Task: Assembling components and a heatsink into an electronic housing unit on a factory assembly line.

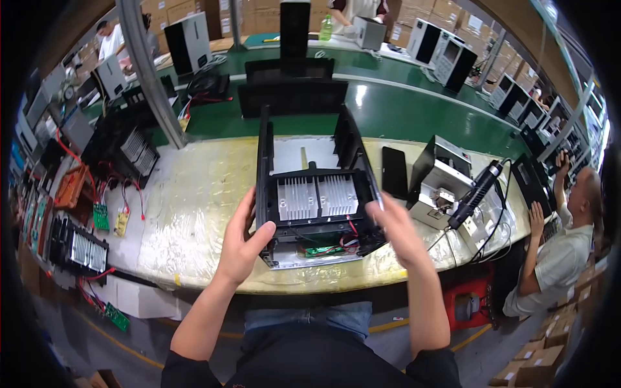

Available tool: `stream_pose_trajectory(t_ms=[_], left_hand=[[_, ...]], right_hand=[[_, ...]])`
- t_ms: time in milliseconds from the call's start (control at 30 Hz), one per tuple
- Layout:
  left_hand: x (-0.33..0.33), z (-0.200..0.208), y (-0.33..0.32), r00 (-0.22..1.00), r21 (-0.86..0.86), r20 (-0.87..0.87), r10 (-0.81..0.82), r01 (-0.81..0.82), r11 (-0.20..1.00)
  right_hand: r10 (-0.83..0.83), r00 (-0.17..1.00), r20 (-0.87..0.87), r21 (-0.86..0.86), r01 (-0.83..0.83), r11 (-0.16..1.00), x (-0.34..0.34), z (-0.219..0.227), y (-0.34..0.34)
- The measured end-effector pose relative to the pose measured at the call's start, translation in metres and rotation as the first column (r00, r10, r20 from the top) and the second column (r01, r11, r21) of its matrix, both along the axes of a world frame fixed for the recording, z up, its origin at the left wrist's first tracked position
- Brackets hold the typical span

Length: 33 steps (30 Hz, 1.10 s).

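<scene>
A black open-topped housing stands on the bench before me, its two long side walls running away from me. Inside its near half sits a black-framed unit with two silver finned heat sinks. Below them, a green circuit board and red and dark wires show at the near end. My left hand is closed on the housing's near left corner, thumb on the inner side and fingers outside. Beside the near right wall is my right hand, blurred by motion; whether it touches the wall is unclear.
Right of the housing lie a black phone, an opened metal box and a black corded power screwdriver. More heat-sink units and wired boards sit left. A metal post rises far left. A co-worker sits at right.
</scene>
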<state>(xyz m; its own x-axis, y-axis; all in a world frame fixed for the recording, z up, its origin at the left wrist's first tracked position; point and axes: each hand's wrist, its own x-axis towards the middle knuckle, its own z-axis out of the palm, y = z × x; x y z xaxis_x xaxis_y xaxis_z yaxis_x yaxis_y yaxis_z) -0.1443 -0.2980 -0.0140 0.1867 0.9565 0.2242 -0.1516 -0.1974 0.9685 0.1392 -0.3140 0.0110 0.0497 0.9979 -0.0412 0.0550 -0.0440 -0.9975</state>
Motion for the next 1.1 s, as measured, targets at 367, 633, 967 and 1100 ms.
stream_pose_trajectory(t_ms=[367,633,967,1100], left_hand=[[0.091,0.100,0.080,1.000,0.337,0.001,-0.005,0.004,0.941],[0.275,0.068,0.243,0.996,0.363,0.003,0.087,-0.082,0.928],[0.359,0.004,0.303,0.978,0.315,-0.196,-0.067,0.127,0.941],[0.283,0.048,0.283,0.805,0.919,-0.273,0.526,0.056,0.391]], right_hand=[[-0.127,0.908,0.399,0.294,0.005,0.956,0.081,0.132,0.065],[-0.364,0.591,0.720,0.304,0.204,0.931,0.242,0.135,0.227],[-0.165,0.165,0.972,0.148,0.109,0.983,0.410,0.037,0.335],[-0.122,0.176,0.977,0.100,0.129,0.987,0.423,0.045,0.332]])
